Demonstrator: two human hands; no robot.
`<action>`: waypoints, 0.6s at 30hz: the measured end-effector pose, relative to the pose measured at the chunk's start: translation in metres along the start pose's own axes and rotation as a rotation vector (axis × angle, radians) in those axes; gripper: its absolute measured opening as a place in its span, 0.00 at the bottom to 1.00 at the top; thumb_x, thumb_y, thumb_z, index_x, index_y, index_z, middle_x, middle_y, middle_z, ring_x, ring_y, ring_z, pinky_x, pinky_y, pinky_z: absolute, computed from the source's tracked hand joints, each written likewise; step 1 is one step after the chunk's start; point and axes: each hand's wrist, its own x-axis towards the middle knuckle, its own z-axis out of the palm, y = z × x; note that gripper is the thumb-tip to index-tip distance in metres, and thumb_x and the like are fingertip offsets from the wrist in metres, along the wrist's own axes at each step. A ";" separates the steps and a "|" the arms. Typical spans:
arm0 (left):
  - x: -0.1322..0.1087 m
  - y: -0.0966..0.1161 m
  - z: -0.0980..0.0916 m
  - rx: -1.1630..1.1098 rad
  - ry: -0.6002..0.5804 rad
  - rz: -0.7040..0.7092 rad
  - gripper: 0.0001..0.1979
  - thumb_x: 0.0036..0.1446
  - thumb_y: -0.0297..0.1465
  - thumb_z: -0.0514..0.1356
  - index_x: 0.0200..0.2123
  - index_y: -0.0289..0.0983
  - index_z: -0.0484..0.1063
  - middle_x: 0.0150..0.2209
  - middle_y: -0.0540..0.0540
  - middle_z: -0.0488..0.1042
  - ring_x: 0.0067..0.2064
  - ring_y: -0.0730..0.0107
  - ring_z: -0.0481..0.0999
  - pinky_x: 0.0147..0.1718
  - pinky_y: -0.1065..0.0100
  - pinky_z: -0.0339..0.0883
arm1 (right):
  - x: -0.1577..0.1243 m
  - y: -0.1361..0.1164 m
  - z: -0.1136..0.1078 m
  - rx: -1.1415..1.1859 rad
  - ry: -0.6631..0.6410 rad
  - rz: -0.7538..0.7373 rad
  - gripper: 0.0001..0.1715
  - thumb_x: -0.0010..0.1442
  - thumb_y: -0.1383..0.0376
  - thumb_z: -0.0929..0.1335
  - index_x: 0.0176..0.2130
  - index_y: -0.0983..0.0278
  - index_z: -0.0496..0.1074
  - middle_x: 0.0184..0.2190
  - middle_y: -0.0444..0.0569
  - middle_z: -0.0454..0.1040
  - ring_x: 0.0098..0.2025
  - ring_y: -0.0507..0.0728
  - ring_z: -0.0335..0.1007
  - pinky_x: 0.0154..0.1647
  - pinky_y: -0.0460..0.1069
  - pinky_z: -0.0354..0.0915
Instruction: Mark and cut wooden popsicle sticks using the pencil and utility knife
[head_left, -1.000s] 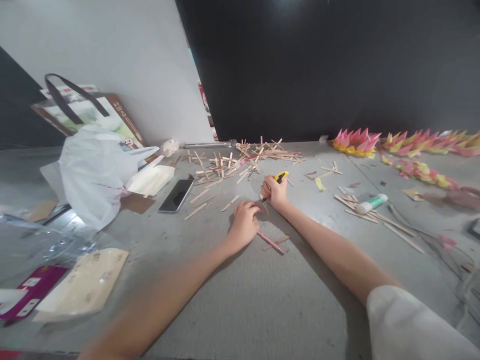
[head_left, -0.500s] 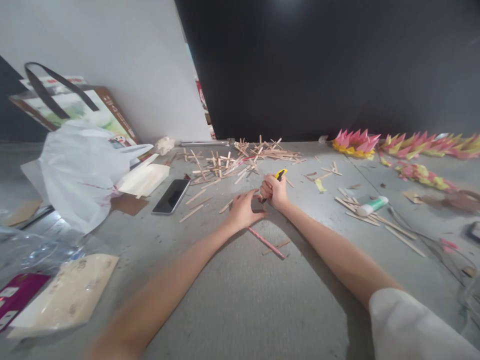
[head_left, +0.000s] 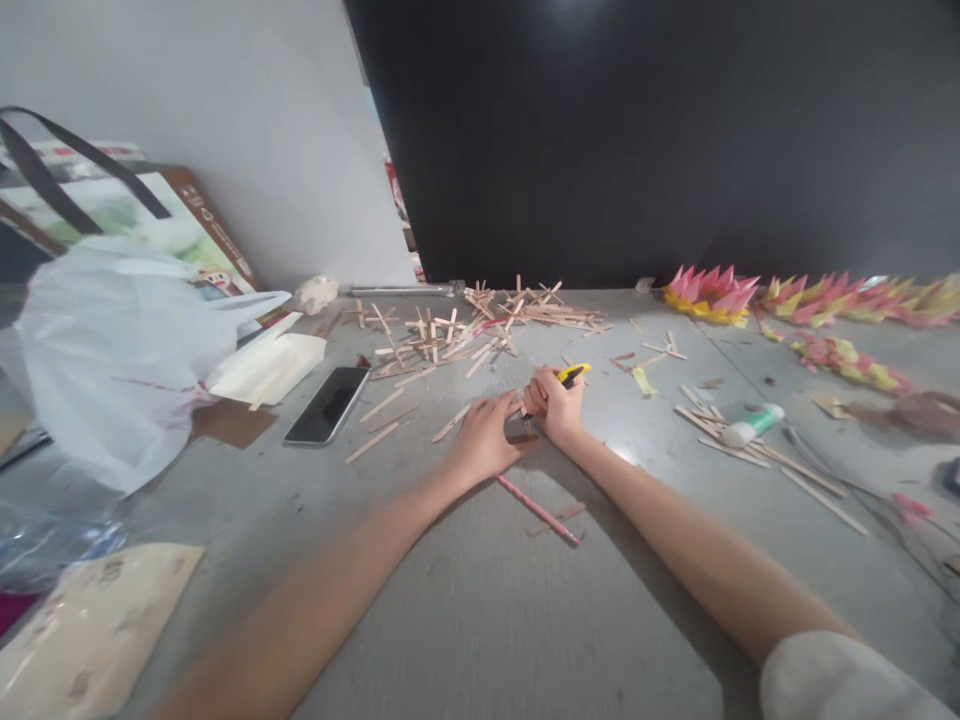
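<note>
My right hand (head_left: 556, 405) is closed round a yellow and black utility knife (head_left: 574, 375), its yellow end sticking up past the fist. Close beside it, my left hand (head_left: 487, 435) is curved low over the floor, fingertips and thumb at a wooden craft stick (head_left: 516, 408) that they mostly cover. The knife's lower end is by that stick; its blade is hard to make out. A red and white striped pencil (head_left: 541, 512) lies just below my left hand, across another craft stick (head_left: 559, 518).
Beyond my hands spreads a pile of craft sticks (head_left: 431, 335). A phone (head_left: 328, 405) and a white plastic bag (head_left: 112, 350) lie left. On the right are a glue stick (head_left: 754, 425) over more sticks, a cable (head_left: 840, 480) and pink-yellow paper flowers (head_left: 711, 295).
The knife has tipped over toward the right, and my right hand has shifted slightly down. My left hand stays beside it. The view has moved a little.
</note>
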 end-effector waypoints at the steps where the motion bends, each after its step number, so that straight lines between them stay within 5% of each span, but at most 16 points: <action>1: 0.000 -0.001 0.000 -0.002 -0.002 -0.006 0.38 0.53 0.44 0.74 0.64 0.43 0.67 0.65 0.39 0.73 0.67 0.46 0.71 0.70 0.48 0.56 | 0.001 0.000 -0.002 0.013 0.020 0.010 0.29 0.53 0.61 0.74 0.22 0.57 0.49 0.10 0.33 0.50 0.12 0.45 0.42 0.13 0.44 0.46; 8: 0.000 -0.004 -0.001 -0.026 0.018 -0.011 0.44 0.53 0.47 0.73 0.68 0.42 0.63 0.64 0.38 0.74 0.68 0.46 0.70 0.69 0.47 0.57 | 0.029 0.004 -0.017 0.156 0.201 0.266 0.28 0.57 0.61 0.72 0.24 0.58 0.48 0.12 0.32 0.47 0.14 0.46 0.41 0.11 0.43 0.46; 18: -0.003 -0.006 -0.001 -0.044 0.004 -0.014 0.48 0.55 0.48 0.72 0.73 0.46 0.57 0.67 0.40 0.72 0.70 0.47 0.67 0.70 0.48 0.56 | 0.036 -0.003 -0.030 0.287 0.115 0.397 0.33 0.62 0.52 0.75 0.24 0.59 0.51 0.13 0.30 0.45 0.14 0.45 0.37 0.10 0.40 0.45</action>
